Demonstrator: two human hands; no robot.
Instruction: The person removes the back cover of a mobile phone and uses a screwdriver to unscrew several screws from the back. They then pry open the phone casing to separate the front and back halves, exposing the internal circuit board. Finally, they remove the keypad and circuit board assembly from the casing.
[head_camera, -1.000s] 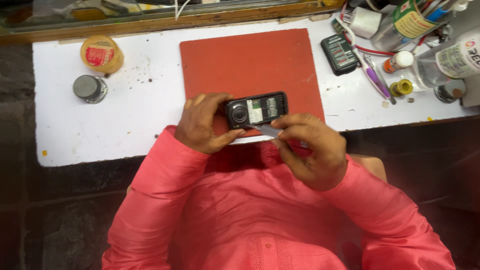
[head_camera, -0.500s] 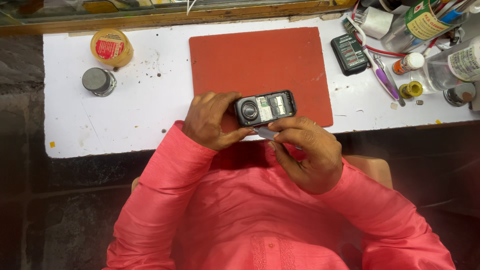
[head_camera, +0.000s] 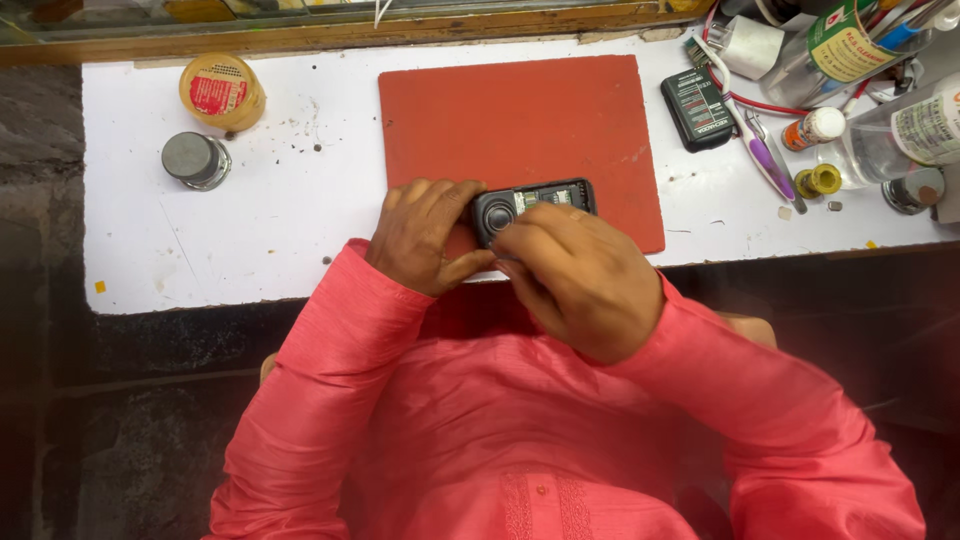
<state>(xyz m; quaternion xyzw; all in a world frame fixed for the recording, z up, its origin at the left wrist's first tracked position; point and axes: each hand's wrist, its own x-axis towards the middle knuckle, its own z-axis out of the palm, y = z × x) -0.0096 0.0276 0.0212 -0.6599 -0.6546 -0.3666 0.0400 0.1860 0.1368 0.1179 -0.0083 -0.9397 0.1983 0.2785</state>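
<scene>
Left of the work: a yellow round tin (head_camera: 221, 91) and a small grey metal pot (head_camera: 195, 160) are sitting on the white surface (head_camera: 250, 250), well apart from the hands. Left hand (head_camera: 425, 235) is gripping the left end of the opened black phone (head_camera: 535, 200), thumb underneath. Right hand (head_camera: 580, 280) is now lying over the phone's near edge, fingers clenched on its body — half a second ago it was lower, holding a small pale tool that no longer shows. Judgement: pressing or prying, not picking. The phone is resting at the red mat's (head_camera: 520, 120) near edge, close to the surface's front lip — little room toward the body. Right side is crowded: black battery (head_camera: 697, 108), purple toothbrush (head_camera: 760, 150), bottles (head_camera: 900, 130).
</scene>
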